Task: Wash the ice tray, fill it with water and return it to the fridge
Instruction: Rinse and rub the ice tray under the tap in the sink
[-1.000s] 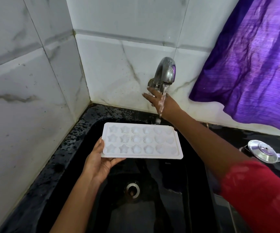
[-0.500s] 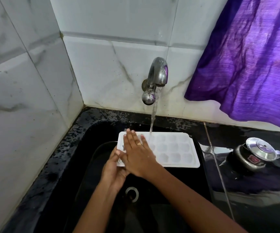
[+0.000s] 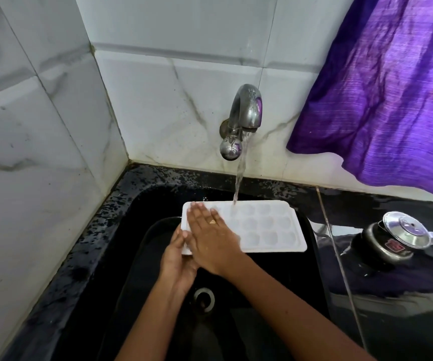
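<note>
Risks, near to far:
- Left grip (image 3: 177, 259) is clamped on the left end of the ice tray (image 3: 267, 225) only, with the thumb at the rim; the fingers are presumed underneath, hidden. The tray is cantilevered over the sink (image 3: 121, 246). The plastic is wet, so a slip is likely, and the tray would be dropped toward the drain (image 3: 204, 299).
- Right grip (image 3: 210, 238) is apart: the fingers are straight and laid flat on the tray's top face, and nothing is held. The rubbing load is carried by the left grip alone. With too much pressure the tray is tipped or levered out.
- Water stream (image 3: 240, 175) from the tap (image 3: 246, 113) is landed on the tray's far edge, just beyond the right grip. Splash can be thrown onto the bench (image 3: 405, 308) and the lidded steel pot (image 3: 397, 238), well to the right of both grips. The purple cloth (image 3: 392, 87), farther back right, is judged out of range, though this is not certain.

Tray position: it is held roughly level above the basin and is not seen resting on it. The left end is at the left grip and the left third is under the right grip. The rest is extended to the right of both grips, unsupported. The cells are faced up; the fill level cannot be read.
</note>
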Available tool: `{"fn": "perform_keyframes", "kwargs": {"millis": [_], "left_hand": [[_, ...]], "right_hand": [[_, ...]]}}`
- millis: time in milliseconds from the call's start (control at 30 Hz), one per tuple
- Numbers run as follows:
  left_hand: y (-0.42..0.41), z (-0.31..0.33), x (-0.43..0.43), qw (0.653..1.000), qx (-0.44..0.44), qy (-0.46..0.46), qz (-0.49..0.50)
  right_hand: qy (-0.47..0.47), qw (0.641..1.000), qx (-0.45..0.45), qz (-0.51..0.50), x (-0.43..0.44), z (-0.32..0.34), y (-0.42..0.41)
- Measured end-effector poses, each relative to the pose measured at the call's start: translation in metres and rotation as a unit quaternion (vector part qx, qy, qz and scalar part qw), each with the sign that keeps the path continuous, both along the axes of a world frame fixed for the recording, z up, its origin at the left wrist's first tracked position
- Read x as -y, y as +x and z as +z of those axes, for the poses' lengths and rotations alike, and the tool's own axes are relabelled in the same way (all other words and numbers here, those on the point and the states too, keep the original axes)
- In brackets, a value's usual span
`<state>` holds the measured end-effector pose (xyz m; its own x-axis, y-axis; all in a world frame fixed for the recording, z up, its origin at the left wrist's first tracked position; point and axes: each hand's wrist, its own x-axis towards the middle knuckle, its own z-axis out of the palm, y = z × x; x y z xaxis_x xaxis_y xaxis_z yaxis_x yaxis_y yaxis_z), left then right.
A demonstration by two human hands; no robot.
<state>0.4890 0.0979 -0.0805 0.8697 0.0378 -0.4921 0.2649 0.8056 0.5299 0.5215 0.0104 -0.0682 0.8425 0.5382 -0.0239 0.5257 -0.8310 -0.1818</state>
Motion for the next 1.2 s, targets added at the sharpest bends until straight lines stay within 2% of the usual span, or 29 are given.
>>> {"fn": "perform_keyframes", "kwargs": {"millis": [100, 200, 267, 400, 533, 667, 733, 800, 867, 933, 1033, 1133, 1200], "left_hand": [[0.000, -0.003, -0.016, 1.000, 0.001, -0.009, 0.021], [0.003, -0.004, -0.035, 0.999, -0.007, 0.039, 0.033], [0.004, -0.002, -0.045, 0.997, -0.022, 0.068, 0.034], [0.005, 0.001, -0.049, 0.994, -0.056, 0.087, -0.020], [-0.004, -0.001, -0.040, 0.972, -0.022, 0.195, -0.130], [-0.010, -0.004, -0.042, 0.961, 0.040, 0.258, -0.087], [-0.010, -0.003, -0.044, 0.947, 0.079, 0.296, -0.100], [-0.009, -0.001, -0.042, 0.949, 0.104, 0.279, -0.104], [-0.006, 0.003, -0.038, 0.955, 0.106, 0.264, -0.090], [-0.002, 0.007, -0.034, 0.962, 0.092, 0.248, -0.068], [0.006, 0.007, -0.030, 0.973, 0.042, 0.221, -0.050], [0.012, 0.003, -0.021, 0.983, 0.024, 0.169, -0.066], [0.014, 0.001, -0.015, 0.986, 0.016, 0.151, -0.071]], "right_hand": [[0.005, 0.997, 0.013, 0.079, 0.008, 0.003, -0.012], [-0.025, 0.990, 0.085, 0.109, 0.043, -0.005, -0.017], [-0.029, 0.987, 0.122, 0.101, 0.069, -0.009, -0.015], [0.028, 0.980, 0.191, 0.053, 0.096, 0.004, -0.008], [0.095, 0.972, 0.215, -0.010, 0.093, 0.024, 0.003], [0.129, 0.979, 0.149, -0.052, 0.094, 0.044, 0.023], [0.150, 0.981, 0.031, -0.119, 0.093, 0.049, 0.033], [0.212, 0.960, -0.047, -0.178, 0.095, 0.047, 0.045], [0.260, 0.939, -0.035, -0.223, 0.092, 0.047, 0.052], [0.252, 0.935, 0.006, -0.250, 0.084, 0.045, 0.055], [0.182, 0.960, 0.004, -0.211, 0.061, 0.043, 0.044], [0.067, 0.995, -0.018, -0.076, 0.019, 0.031, 0.019], [0.058, 0.997, -0.002, -0.043, -0.004, 0.017, 0.002]]}}
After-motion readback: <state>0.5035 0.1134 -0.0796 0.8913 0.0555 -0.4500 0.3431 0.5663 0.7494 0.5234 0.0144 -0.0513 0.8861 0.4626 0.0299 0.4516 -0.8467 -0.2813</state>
